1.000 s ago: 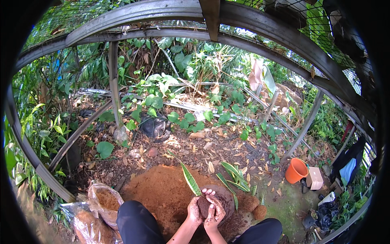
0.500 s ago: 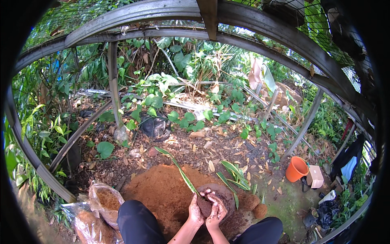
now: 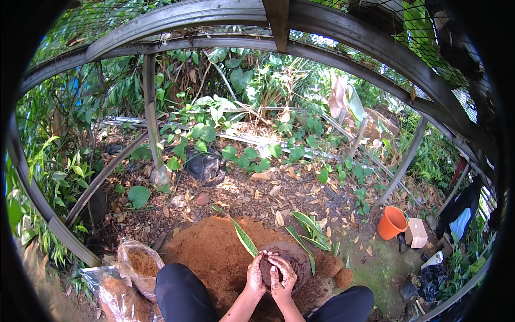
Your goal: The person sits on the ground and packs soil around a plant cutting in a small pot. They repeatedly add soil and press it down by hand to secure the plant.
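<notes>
A dark brown lump of soil (image 3: 265, 272) sits low in the frame, a little right of center, moist-looking and roughly rounded, though fingers cover much of it. A long pointed leaf (image 3: 244, 237), green with pale yellow edges, slants up and left from it; whether its base is set in the soil is hidden by the hands.

Both forearms come in from the lower edge and the hands meet around the lump. The left hand (image 3: 255, 278) is cupped against its left side, and the right hand (image 3: 285, 276) curls over its right side, thumb upright in front. Both are smeared with soil and closed around the lump together.

Behind and left of the hands spreads a mound of reddish-brown soil (image 3: 196, 244); just right of them is a round, darker muddy patch (image 3: 303, 263). More striped leaves (image 3: 311, 231) lie beyond it, with two brown fuzzy balls (image 3: 335, 271) to the right. Clear plastic bags (image 3: 140, 263) of brown fiber lie at lower left. Toward the right stand an orange pot (image 3: 391, 223) and a cardboard box (image 3: 416, 234). Leaf-littered ground and green plants fill the background, under a curved-looking frame (image 3: 182, 19) and wire mesh.
</notes>
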Demonstrator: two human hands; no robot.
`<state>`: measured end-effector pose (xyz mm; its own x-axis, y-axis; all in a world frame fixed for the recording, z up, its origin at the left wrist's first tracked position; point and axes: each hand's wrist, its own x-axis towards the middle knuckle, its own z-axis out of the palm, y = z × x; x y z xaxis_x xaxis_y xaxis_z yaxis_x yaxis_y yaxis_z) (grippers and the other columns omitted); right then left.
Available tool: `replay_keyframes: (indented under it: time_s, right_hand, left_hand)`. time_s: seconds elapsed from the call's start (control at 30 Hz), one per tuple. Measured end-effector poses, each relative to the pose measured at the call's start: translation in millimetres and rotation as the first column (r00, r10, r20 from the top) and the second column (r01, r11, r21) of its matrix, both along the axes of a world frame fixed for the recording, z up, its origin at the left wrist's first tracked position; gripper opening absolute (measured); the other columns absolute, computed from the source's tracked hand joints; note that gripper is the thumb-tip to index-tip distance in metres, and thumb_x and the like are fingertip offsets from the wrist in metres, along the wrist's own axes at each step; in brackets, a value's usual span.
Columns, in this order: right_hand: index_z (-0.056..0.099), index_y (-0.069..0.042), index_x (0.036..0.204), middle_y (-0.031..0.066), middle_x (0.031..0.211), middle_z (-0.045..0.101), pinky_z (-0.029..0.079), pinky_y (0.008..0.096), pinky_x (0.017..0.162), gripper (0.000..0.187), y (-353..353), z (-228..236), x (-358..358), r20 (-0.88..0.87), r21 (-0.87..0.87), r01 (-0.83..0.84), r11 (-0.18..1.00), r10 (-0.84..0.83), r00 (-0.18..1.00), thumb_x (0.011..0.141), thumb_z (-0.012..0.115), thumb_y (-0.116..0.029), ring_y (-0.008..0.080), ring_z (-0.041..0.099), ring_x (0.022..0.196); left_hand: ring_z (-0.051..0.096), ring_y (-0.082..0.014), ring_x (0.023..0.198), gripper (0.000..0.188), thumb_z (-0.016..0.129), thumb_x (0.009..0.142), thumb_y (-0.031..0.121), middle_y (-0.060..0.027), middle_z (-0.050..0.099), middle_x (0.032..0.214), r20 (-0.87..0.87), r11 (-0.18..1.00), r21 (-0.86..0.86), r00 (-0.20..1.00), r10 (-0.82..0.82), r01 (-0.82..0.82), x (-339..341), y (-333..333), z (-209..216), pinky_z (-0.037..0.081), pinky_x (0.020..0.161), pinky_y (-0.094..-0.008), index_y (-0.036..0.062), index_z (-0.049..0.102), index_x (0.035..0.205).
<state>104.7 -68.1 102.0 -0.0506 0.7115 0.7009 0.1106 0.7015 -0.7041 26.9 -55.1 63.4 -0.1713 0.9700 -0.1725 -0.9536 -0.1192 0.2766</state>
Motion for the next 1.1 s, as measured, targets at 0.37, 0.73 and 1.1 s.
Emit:
replay_keyframes:
  time_s: [0.37,0.73,1.1]
  right_hand:
    - [0.069,0.002,0.098,0.0161,0.105,0.067,0.046,0.0369,0.094,0.017,3.1,-13.3,-2.8,0.016,-0.048,0.043,0.998,-0.042,0.999,0.082,0.062,-0.001,0.0292,0.063,0.105]
    - [0.063,0.004,0.108,0.0160,0.122,0.059,0.037,0.0374,0.103,0.024,8.9,-28.1,-3.3,-0.280,-0.267,-0.159,0.950,0.082,0.957,0.092,0.056,-0.012,0.0252,0.054,0.115]
    - [0.061,0.005,0.111,0.0136,0.110,0.064,0.040,0.0352,0.099,0.031,8.6,-21.4,0.8,-0.494,-0.347,-0.353,0.869,0.150,0.856,0.090,0.056,-0.016,0.0220,0.059,0.105]
  left_hand:
    - [0.064,-0.0174,0.083,0.019,0.058,0.091,0.019,-0.0089,0.066,0.094,-0.195,0.994,-0.105,0.981,-0.010,-0.010,1.4,-5.1,6.9,0.054,0.075,-0.0311,0.0024,0.061,0.099]
    - [0.062,-0.0163,0.089,0.014,0.062,0.085,0.005,-0.0052,0.064,0.095,-0.212,0.996,-0.054,0.976,0.054,-0.067,5.4,-2.8,-2.4,0.052,0.079,-0.0289,0.0067,0.060,0.099]
    - [0.063,-0.0172,0.089,0.028,0.065,0.077,0.000,-0.0057,0.064,0.096,-0.334,0.994,-0.104,0.940,-0.063,0.029,3.4,-7.5,2.1,0.052,0.082,-0.0325,0.0058,0.058,0.104]
